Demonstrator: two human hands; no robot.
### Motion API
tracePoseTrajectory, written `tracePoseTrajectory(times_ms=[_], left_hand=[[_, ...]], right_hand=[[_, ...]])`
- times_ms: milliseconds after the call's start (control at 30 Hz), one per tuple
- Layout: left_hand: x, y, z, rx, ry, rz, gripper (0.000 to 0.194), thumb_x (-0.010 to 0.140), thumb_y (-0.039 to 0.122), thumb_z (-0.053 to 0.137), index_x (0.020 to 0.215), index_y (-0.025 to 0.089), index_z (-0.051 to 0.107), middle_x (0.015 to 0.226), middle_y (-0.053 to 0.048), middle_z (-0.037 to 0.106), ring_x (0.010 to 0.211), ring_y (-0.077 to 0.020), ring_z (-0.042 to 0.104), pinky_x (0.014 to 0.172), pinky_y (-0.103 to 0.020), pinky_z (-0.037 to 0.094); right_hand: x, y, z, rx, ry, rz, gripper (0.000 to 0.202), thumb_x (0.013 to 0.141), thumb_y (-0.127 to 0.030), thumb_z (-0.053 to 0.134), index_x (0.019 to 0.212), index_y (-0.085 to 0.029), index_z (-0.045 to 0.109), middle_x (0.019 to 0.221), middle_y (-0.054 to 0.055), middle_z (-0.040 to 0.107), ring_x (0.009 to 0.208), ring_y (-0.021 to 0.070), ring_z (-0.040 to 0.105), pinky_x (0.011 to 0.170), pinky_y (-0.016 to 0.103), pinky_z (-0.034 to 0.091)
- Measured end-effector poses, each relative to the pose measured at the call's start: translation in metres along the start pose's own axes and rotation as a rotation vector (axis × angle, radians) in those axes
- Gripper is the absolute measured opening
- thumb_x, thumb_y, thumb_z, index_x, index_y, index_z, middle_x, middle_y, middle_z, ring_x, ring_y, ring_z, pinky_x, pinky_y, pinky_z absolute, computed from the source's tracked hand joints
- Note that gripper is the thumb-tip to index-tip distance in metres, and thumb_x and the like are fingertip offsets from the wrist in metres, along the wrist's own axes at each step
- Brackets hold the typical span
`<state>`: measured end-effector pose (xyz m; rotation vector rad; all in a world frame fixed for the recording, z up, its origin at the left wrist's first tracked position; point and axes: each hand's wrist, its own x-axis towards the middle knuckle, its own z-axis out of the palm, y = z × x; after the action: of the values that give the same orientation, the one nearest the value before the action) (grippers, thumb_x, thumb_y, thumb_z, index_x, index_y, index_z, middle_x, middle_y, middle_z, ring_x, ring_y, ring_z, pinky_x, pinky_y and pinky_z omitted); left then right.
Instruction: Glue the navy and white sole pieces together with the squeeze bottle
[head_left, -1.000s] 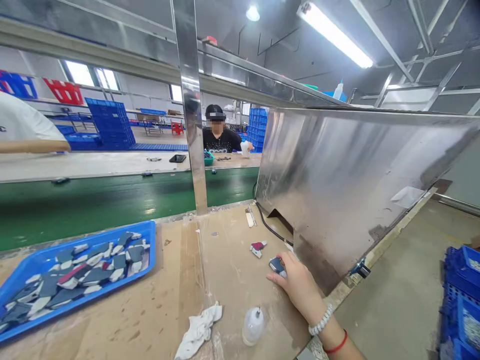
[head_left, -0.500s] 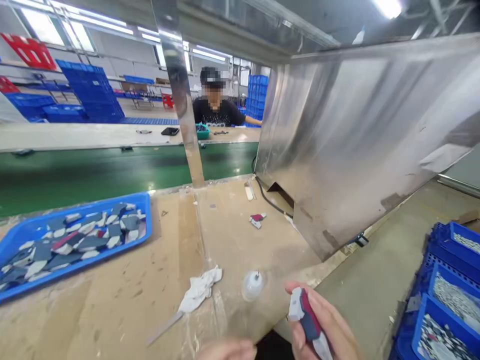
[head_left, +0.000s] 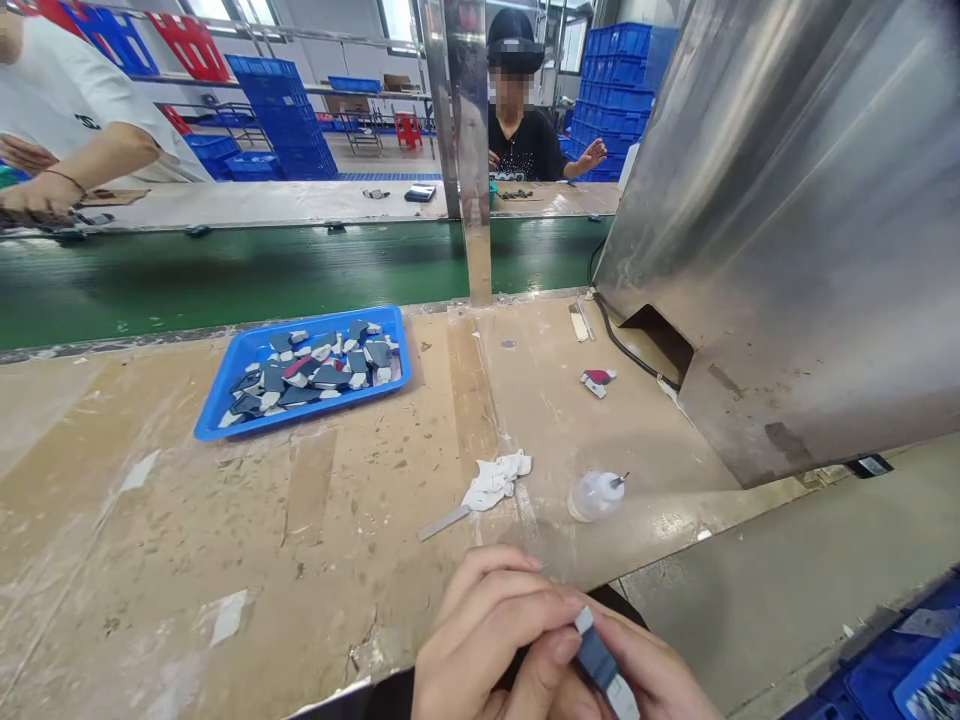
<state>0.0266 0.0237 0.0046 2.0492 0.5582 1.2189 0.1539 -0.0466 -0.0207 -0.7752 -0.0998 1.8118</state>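
At the bottom of the head view, both hands meet at a small dark blue-grey and white moulded part (head_left: 598,660). My right hand (head_left: 654,662) is closed around its lower length. My left hand (head_left: 491,625) is closed too, thumb and fingers pinching the white upper end. A clear squeeze bottle (head_left: 596,496) with a thin metal tip lies tipped just beyond the hands. Left of it, a crumpled white cloth (head_left: 496,480) is wrapped about a flat strip-like tool (head_left: 442,523). A similar maroon, grey and white part (head_left: 598,381) rests farther back on the table.
A blue tray (head_left: 214,432) of similar parts stands on the worktable (head_left: 360,490). Beyond runs a green conveyor belt (head_left: 300,262), with a metal post (head_left: 475,150) before it. A metal housing (head_left: 795,260) rises at right. Two people sit across the belt; blue crates (head_left: 847,690) stand lower right.
My left hand has come up from the bottom edge to the part in my right hand. The part has turned, its maroon side no longer showing. The view has swung left.
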Motion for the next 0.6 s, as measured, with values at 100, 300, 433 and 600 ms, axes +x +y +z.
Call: tracePoseTrajectory(times_ms=[100,300,433,600], left_hand=[[-0.002,0.001,-0.009,-0.066,-0.128,0.004,0.018,0.09,0.005,0.068,0.102,0.017,0.069,0.091,-0.004,0.075,0.093,-0.0163,0.065,0.088,-0.027,0.057],[-0.015,0.001,-0.022,-0.104,-0.018,-0.256,0.022,0.091,0.005,0.063,0.101,0.024,0.069,0.088,0.001,0.072,0.089,-0.0133,0.066,0.081,-0.023,0.056],[-0.017,0.003,-0.026,-0.114,0.046,-0.337,0.021,0.092,0.009,0.063,0.098,0.027,0.071,0.085,0.003,0.072,0.086,-0.0126,0.066,0.077,-0.021,0.055],[-0.015,-0.001,-0.025,-0.129,0.043,-0.326,0.02,0.091,0.008,0.065,0.097,0.025,0.072,0.083,0.0,0.073,0.083,-0.0159,0.067,0.073,-0.024,0.056]], right_hand=[[0.012,0.016,-0.006,0.051,-0.069,0.107,0.055,0.063,-0.072,0.081,0.073,-0.021,0.061,0.05,-0.008,0.041,0.042,0.0062,0.035,0.044,0.02,0.026],[0.01,0.002,0.005,0.163,-0.23,0.375,0.049,0.07,-0.062,0.08,0.076,-0.022,0.052,0.044,-0.011,0.049,0.027,0.003,0.028,0.032,0.017,0.017],[0.008,-0.005,0.008,0.258,-0.245,0.406,0.047,0.073,-0.056,0.081,0.08,-0.024,0.048,0.046,-0.011,0.055,0.025,0.0028,0.027,0.028,0.016,0.013],[0.007,-0.006,0.009,0.309,-0.217,0.435,0.046,0.072,-0.049,0.085,0.077,-0.022,0.048,0.048,-0.012,0.056,0.028,0.0011,0.025,0.029,0.013,0.014]])
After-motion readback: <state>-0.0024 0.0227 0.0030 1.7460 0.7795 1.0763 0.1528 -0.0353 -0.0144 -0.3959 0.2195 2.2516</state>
